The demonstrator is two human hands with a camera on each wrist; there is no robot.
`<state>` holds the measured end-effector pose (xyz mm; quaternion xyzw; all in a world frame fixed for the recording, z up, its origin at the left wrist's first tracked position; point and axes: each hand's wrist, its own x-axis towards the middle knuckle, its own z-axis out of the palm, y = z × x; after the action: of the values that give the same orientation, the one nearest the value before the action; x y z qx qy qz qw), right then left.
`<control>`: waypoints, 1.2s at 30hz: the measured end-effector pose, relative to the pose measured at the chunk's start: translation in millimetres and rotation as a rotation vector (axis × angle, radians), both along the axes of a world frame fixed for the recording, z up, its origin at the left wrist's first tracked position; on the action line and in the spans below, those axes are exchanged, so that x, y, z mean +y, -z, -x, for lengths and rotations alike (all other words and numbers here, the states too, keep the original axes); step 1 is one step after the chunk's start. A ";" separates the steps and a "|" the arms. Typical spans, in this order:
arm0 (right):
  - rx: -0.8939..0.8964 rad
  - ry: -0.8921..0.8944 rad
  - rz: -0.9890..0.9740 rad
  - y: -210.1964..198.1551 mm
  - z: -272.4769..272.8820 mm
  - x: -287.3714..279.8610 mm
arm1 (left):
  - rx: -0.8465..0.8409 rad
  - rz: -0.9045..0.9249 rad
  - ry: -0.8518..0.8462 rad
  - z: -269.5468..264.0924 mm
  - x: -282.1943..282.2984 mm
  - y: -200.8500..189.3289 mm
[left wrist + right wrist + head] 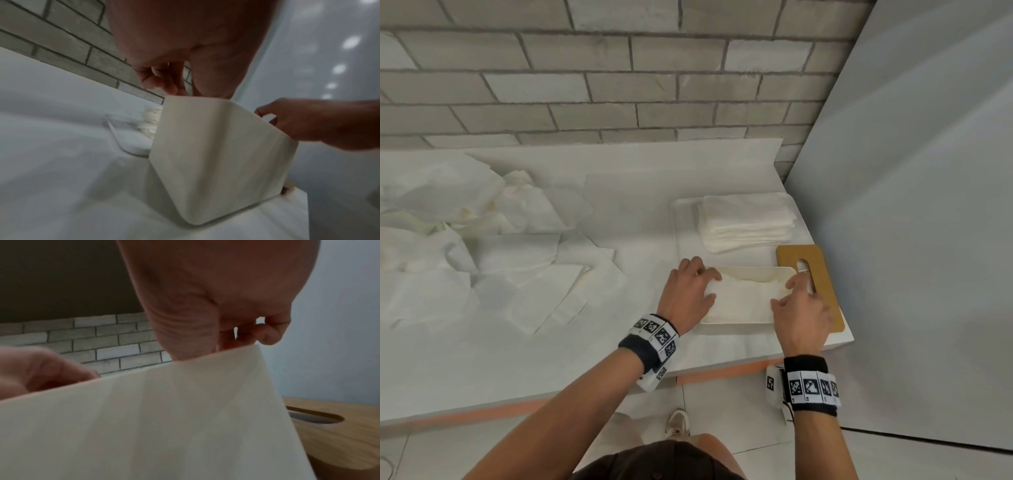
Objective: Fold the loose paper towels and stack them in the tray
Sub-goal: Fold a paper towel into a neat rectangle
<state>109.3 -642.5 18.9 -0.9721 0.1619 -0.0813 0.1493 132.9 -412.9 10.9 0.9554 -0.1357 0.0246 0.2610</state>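
A cream open-topped box (753, 270) stands near the table's front right corner with a folded white paper towel (746, 298) lying in it. My left hand (690, 291) reaches over the box's left end, and its curled fingers hold that end of the towel. My right hand (799, 301) pinches the towel's right end. In the wrist views the box wall (216, 154) (164, 418) hides the towel and most fingertips. Behind the box, a stack of folded towels (746, 222) lies on a flat white tray (685, 219). Several loose towels (482, 240) are spread on the left.
A wooden lid with a slot (825, 274) lies flat just right of the box, against the table's right edge. A grey panel rises on the right and a brick wall runs along the back. The table's front edge lies close below my wrists.
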 end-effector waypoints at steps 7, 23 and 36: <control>-0.356 -0.124 -0.205 -40.2 -1.8 56.6 | -0.064 0.085 -0.337 -1.0 121.7 -1.2; 0.414 -0.432 -0.201 59.8 -52.8 320.5 | 0.198 -0.125 -0.539 38.7 277.4 37.1; -0.089 -0.275 -0.734 -66.2 -32.2 132.9 | 0.060 0.296 -0.443 16.8 242.1 -46.6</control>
<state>141.5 -509.6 85.1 -0.8623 0.0419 -0.0392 0.5032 116.0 -170.7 57.5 0.9137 0.0893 0.0722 0.3899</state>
